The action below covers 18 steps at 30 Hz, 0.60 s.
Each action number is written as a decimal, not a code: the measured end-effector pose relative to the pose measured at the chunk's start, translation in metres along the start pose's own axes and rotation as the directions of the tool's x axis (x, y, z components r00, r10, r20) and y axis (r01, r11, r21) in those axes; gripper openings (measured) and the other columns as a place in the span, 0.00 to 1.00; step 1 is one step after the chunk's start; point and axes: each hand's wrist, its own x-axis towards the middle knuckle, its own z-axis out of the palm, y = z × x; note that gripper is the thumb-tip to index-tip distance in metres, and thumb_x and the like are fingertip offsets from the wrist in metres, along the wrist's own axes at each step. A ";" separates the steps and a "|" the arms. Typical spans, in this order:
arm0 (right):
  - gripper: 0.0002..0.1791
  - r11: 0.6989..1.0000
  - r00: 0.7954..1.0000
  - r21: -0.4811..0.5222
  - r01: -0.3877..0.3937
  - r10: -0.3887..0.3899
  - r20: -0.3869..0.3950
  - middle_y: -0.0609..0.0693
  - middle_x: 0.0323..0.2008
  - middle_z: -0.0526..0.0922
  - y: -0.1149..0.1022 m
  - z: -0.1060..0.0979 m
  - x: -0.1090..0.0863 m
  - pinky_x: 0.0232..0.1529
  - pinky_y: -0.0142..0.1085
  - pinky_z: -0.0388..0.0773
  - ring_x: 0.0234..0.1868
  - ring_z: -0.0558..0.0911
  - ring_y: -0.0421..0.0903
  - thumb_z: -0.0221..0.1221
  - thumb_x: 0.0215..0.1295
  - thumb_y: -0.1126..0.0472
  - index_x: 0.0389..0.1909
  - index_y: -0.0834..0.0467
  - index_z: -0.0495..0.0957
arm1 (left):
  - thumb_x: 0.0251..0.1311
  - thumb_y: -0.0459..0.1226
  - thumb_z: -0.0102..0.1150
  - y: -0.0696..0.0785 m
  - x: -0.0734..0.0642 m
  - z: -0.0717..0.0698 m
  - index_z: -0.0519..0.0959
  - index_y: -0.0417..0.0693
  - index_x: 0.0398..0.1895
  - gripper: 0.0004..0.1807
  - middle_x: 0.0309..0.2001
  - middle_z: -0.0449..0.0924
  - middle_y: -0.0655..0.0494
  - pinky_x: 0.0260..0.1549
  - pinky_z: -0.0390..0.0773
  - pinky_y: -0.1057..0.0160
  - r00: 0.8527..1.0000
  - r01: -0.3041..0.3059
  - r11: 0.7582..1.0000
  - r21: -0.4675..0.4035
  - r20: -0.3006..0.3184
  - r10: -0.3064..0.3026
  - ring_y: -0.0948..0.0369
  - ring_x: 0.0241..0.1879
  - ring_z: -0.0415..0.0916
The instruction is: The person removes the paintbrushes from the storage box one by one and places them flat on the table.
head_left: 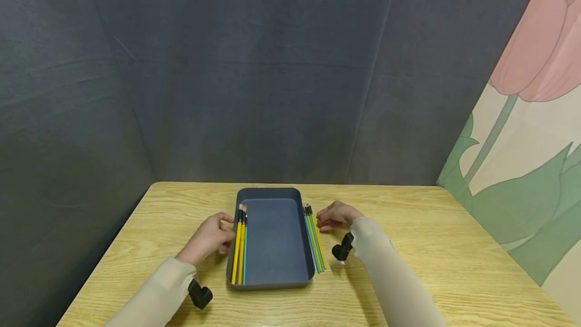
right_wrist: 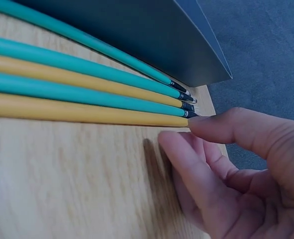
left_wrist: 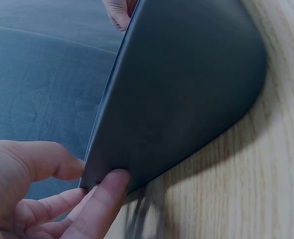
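My left hand [head_left: 211,236] is at the left side of a dark grey rectangular tray [head_left: 277,236]. In the left wrist view its thumb [left_wrist: 70,164] is at the rim and its fingers lie on the outer wall, gripping the edge. Yellow and teal paintbrushes [head_left: 240,246] lie lengthwise inside along the tray's left wall, bristles pointing away. Outside the right wall lies a row of several more paintbrushes [head_left: 315,241]. Beside them is my right hand [head_left: 336,215], its thumb touching the ferrule end of the outermost yellow brush [right_wrist: 137,117]; the index finger bends just below it.
Everything lies on a light wood table [head_left: 408,246]. Behind it and at the left hangs a dark grey curtain [head_left: 272,90]. A wall with a tulip painting [head_left: 522,115] slopes along the right. Small black cameras [head_left: 342,247] are worn at both wrists.
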 end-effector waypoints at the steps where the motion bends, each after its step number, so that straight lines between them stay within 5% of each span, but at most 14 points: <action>1: 0.15 1.000 1.000 0.006 0.005 -0.005 0.010 0.56 0.32 0.81 0.001 -0.001 0.000 0.37 0.34 0.84 0.30 0.84 0.42 0.53 0.64 0.75 0.51 0.76 0.70 | 0.54 0.24 0.55 0.000 0.000 0.000 0.69 0.32 0.54 0.22 0.35 0.77 0.42 0.24 0.82 0.58 1.000 0.001 1.000 -0.001 0.000 -0.001 0.56 0.28 0.78; 9: 0.21 0.998 0.992 0.034 0.060 -0.063 0.108 0.55 0.36 0.80 -0.001 -0.004 -0.008 0.44 0.36 0.83 0.35 0.83 0.43 0.49 0.68 0.73 0.59 0.80 0.62 | 0.54 0.23 0.54 -0.002 0.000 0.000 0.68 0.31 0.55 0.22 0.35 0.76 0.42 0.24 0.82 0.58 1.000 0.000 1.000 -0.005 0.005 0.000 0.56 0.27 0.77; 18: 0.24 0.991 0.986 0.100 0.086 -0.099 0.134 0.55 0.39 0.78 -0.014 -0.006 -0.014 0.45 0.35 0.82 0.37 0.83 0.43 0.49 0.69 0.71 0.63 0.79 0.59 | 0.54 0.24 0.54 -0.001 0.001 0.000 0.69 0.33 0.55 0.23 0.36 0.76 0.43 0.23 0.81 0.59 1.000 0.014 1.000 0.005 -0.003 -0.014 0.56 0.29 0.77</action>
